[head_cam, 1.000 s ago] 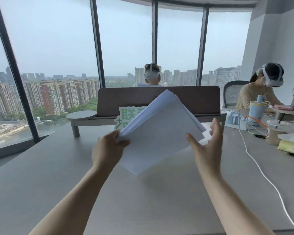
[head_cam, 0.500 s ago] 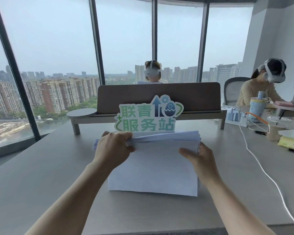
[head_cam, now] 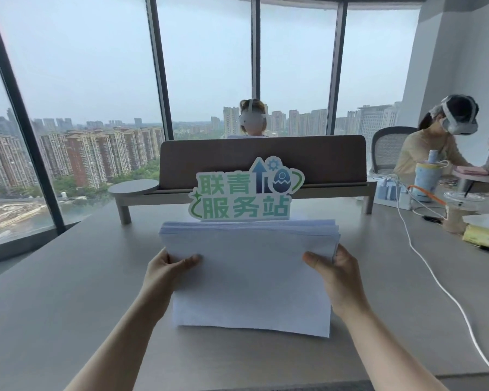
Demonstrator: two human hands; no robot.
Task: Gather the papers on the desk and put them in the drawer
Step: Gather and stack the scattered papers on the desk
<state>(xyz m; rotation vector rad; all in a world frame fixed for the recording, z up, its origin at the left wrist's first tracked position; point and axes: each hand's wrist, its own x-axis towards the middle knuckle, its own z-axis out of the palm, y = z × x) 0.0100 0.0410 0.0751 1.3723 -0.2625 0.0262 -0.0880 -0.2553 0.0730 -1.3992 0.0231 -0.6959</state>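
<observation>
A thick stack of white papers (head_cam: 250, 275) stands on its lower long edge on the grey desk (head_cam: 68, 292), squared and tilted slightly towards me. My left hand (head_cam: 167, 270) grips the stack's left side, thumb on the front sheet. On the right side my right hand (head_cam: 333, 273) holds it the same way. No drawer is in view.
A green and white sign (head_cam: 244, 193) stands just behind the stack, in front of a brown divider shelf (head_cam: 263, 162). A white cable (head_cam: 435, 275) runs down the desk's right side. Cups, a yellow pack and tissues (head_cam: 483, 230) lie far right. Two persons with headsets sit beyond.
The stack, first held up and tilted in my left hand alone, came down onto the desk. My right hand took its right side, my left slid lower, and the sheets are now squared.
</observation>
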